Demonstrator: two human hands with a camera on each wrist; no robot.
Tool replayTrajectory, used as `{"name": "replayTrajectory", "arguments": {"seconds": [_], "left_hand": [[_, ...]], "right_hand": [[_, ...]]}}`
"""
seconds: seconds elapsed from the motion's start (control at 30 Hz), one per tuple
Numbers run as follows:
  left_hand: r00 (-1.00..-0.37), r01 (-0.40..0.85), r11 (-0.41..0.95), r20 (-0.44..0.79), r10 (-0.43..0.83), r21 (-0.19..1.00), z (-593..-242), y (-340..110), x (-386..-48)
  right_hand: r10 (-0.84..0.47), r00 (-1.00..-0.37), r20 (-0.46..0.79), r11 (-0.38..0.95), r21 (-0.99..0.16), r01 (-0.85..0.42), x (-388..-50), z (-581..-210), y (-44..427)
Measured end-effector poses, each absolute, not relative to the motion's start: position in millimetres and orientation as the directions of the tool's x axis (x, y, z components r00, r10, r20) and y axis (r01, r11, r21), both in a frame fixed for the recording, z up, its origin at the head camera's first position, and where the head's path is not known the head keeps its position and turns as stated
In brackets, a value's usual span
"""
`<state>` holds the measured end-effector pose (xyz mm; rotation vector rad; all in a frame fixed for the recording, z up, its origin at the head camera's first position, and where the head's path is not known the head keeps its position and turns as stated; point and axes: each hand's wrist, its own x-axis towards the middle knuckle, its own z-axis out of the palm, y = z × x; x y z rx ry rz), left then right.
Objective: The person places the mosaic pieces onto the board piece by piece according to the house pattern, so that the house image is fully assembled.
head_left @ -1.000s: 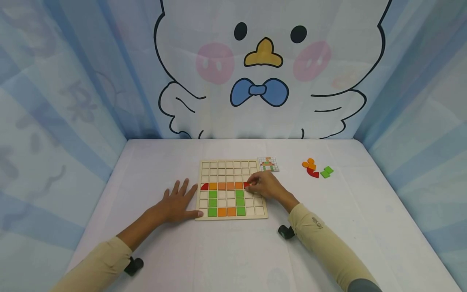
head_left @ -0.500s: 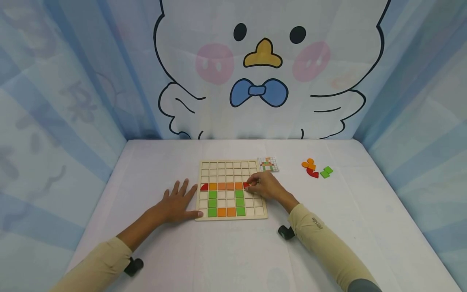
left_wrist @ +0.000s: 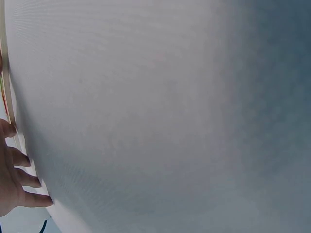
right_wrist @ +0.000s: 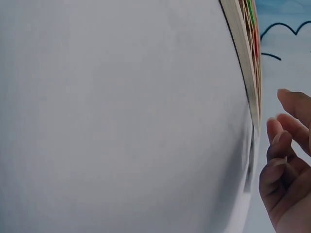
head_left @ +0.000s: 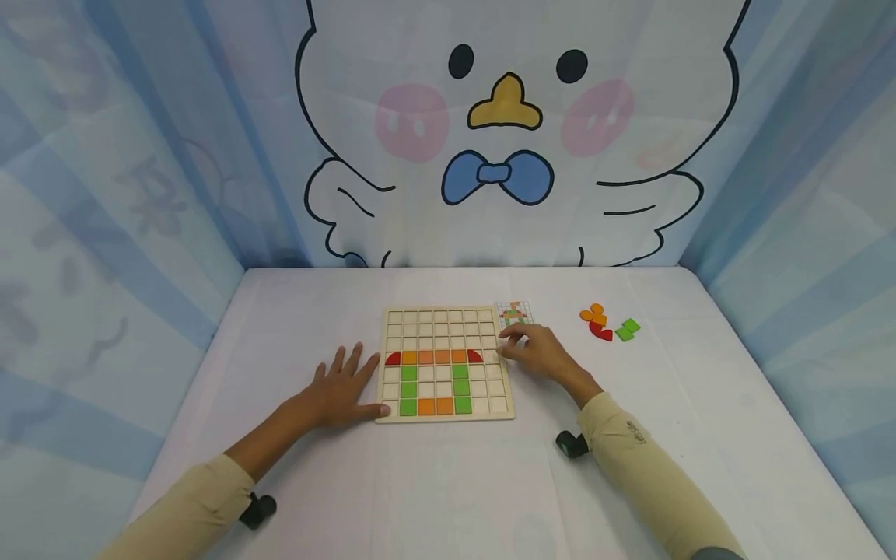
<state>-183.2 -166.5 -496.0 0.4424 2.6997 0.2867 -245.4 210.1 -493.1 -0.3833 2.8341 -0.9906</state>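
Note:
A wooden grid board (head_left: 433, 330) lies flat on the table. Across its middle runs a row of orange square tiles (head_left: 425, 358), with a red quarter-round tile (head_left: 393, 358) at the left end and another red quarter-round tile (head_left: 475, 357) at the right. Green square tiles (head_left: 460, 389) form two columns below, with orange squares between their feet. My left hand (head_left: 341, 393) lies with fingers spread, its thumb and index touching the board's left edge. My right hand (head_left: 539, 355) hovers by the right edge, fingers loosely bent; in the right wrist view its thumb and index stand apart, holding nothing.
A small pattern card (head_left: 513, 311) lies at the board's top right corner, partly behind my right hand. Farther right are loose orange pieces (head_left: 596, 309), red pieces (head_left: 605, 334) and green squares (head_left: 624, 334). A printed curtain (head_left: 504, 225) closes off the table's back.
My right hand has let go of the right red tile and moved right, off the grid's cells. That tile now shows fully in its cell. The left hand has stayed put.

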Motion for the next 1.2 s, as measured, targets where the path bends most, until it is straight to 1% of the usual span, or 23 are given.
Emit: {"name": "replayTrajectory", "arguments": {"seconds": [0.27, 0.43, 0.6, 0.8, 1.07, 1.2], "left_hand": [[-0.87, 0.267, 0.93, -0.352, 0.345, 0.253, -498, -165, -184], [-0.872, 0.268, 0.93, -0.348, 0.345, 0.251, -497, -165, -184], [-0.873, 0.267, 0.929, -0.344, 0.346, 0.257, -496, -164, -183], [-0.872, 0.269, 0.928, -0.345, 0.348, 0.257, -494, -164, -183], [-0.871, 0.263, 0.929, -0.35, 0.344, 0.259, -493, -165, -182], [-0.87, 0.266, 0.929, -0.351, 0.346, 0.257, -493, -165, -182]], "right_hand": [[-0.065, -0.996, -0.055, 0.815, -0.579, -0.021, -246, -489, 273], [0.007, -0.999, -0.038, 0.833, -0.552, 0.027, -247, -492, 312], [0.077, -0.993, -0.085, 0.829, -0.549, 0.111, -245, -492, 341], [0.126, -0.984, -0.128, 0.833, -0.525, 0.175, -241, -488, 359], [0.127, -0.978, -0.166, 0.869, -0.456, 0.19, -240, -487, 366], [0.11, -0.98, -0.167, 0.882, -0.438, 0.173, -241, -486, 367]]}}
